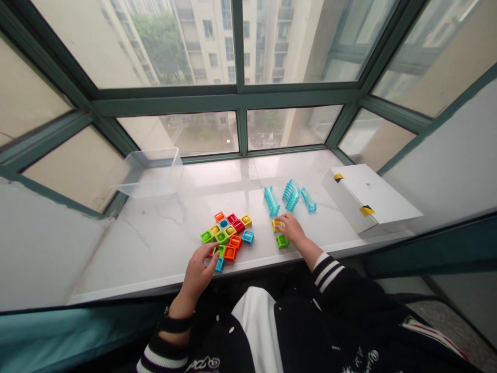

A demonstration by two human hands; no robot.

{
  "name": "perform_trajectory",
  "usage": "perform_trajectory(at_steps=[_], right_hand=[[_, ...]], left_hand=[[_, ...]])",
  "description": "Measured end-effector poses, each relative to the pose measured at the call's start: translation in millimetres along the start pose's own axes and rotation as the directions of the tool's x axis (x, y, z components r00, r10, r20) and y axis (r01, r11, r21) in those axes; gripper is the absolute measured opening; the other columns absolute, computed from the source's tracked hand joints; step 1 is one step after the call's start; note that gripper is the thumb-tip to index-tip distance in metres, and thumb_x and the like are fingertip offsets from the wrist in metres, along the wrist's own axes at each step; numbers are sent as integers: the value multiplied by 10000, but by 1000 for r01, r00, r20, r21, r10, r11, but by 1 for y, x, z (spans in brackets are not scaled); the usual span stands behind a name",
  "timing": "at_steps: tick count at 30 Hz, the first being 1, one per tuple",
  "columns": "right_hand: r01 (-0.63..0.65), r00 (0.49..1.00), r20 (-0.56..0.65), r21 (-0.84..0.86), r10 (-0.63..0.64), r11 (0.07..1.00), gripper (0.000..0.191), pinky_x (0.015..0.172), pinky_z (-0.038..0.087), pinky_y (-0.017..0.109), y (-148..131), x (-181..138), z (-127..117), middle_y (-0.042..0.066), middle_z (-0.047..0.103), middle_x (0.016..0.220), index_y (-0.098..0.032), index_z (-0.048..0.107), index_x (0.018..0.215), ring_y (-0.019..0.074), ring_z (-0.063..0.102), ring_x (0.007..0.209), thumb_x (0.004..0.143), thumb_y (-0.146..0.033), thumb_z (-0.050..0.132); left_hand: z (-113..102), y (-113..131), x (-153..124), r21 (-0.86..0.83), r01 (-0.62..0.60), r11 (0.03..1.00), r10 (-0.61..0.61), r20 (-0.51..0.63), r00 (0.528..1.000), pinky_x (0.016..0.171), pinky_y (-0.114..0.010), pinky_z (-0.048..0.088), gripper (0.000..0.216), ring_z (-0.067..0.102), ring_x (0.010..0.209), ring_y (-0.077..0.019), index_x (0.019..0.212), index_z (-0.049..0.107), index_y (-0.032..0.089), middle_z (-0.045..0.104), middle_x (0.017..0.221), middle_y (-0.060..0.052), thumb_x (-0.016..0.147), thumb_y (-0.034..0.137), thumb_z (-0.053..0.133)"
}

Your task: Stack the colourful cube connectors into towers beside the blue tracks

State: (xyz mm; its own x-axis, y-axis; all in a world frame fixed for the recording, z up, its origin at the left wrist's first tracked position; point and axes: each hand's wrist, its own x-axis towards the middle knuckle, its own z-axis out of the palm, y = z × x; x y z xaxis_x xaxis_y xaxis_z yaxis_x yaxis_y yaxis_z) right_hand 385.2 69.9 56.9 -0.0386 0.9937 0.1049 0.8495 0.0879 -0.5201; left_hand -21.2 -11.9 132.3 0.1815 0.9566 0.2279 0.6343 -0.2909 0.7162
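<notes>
Head view, looking down at a marble windowsill (155, 248). Subject: colored plastic square blocks (227, 235), hollow-faced, in orange, red, yellow, lime green and blue, lying flat in a loose, touching cluster near the sill's front edge. Two more sit apart to the right: a yellow block (277, 225) and a green block (282, 241), just beside each other.

Right hand (291, 231): arm reaches forward from a striped black sleeve (330, 272); fingers cup downward, fingertips (280, 221) on the yellow block. Pinch not confirmed; cannot tell from this view. Left hand (198, 274): comes up from the lower left, black wrist strap (174, 325) visible; fingers loosely spread, holding nothing visible, at the cluster's lower edge. Contact unclear.

Also on sill: three transparent teal curved pieces (291, 196) behind the right hand; a clear plastic bin (149, 173) at far left; a white box (368, 199) with yellow-and-black corner marks at right.
</notes>
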Motion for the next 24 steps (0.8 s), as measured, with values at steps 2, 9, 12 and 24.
perform_trajectory(at_steps=[2, 9, 12, 24], right_hand=[[19, 999, -41, 16, -18, 1000, 339, 1099, 504, 420, 2, -2, -1, 101, 664, 1194, -231, 741, 1248, 262, 651, 1157, 915, -285, 708], [34, 984, -177, 104, -16, 994, 219, 1077, 507, 447, 6, -32, -10, 100, 682, 1103, -216, 739, 1113, 279, 656, 1102, 956, -331, 637], [33, 989, -149, 108, -16, 994, 202, 1048, 519, 443, 4, -52, -8, 89, 673, 1074, -223, 740, 1095, 274, 661, 1065, 938, -325, 664], [37, 996, -89, 88, -29, 995, 197, 1042, 515, 440, 0, -67, -5, 87, 669, 1074, -222, 740, 1090, 271, 653, 1060, 910, -276, 683]], left_hand=[[0, 1, 0, -3, 2, 1000, -2, -2, 1000, 987, -448, 599, 333, 724, 1080, -263, 1233, 732, 254, 749, 1240, -89, 1011, 446, 575], [-2, 0, -1, -7, 30, 1000, -30, 6, 1000, 984, -448, 593, 359, 708, 1070, -258, 1259, 720, 252, 740, 1239, -96, 1019, 464, 557], [-3, -3, -1, 2, 40, 999, -40, 7, 999, 990, -449, 586, 356, 703, 1060, -255, 1256, 720, 257, 739, 1230, -93, 1020, 466, 555], [-5, -11, -2, 22, 38, 999, -38, -17, 999, 992, -438, 573, 333, 678, 1129, -266, 1246, 701, 255, 724, 1234, -88, 1013, 444, 557]])
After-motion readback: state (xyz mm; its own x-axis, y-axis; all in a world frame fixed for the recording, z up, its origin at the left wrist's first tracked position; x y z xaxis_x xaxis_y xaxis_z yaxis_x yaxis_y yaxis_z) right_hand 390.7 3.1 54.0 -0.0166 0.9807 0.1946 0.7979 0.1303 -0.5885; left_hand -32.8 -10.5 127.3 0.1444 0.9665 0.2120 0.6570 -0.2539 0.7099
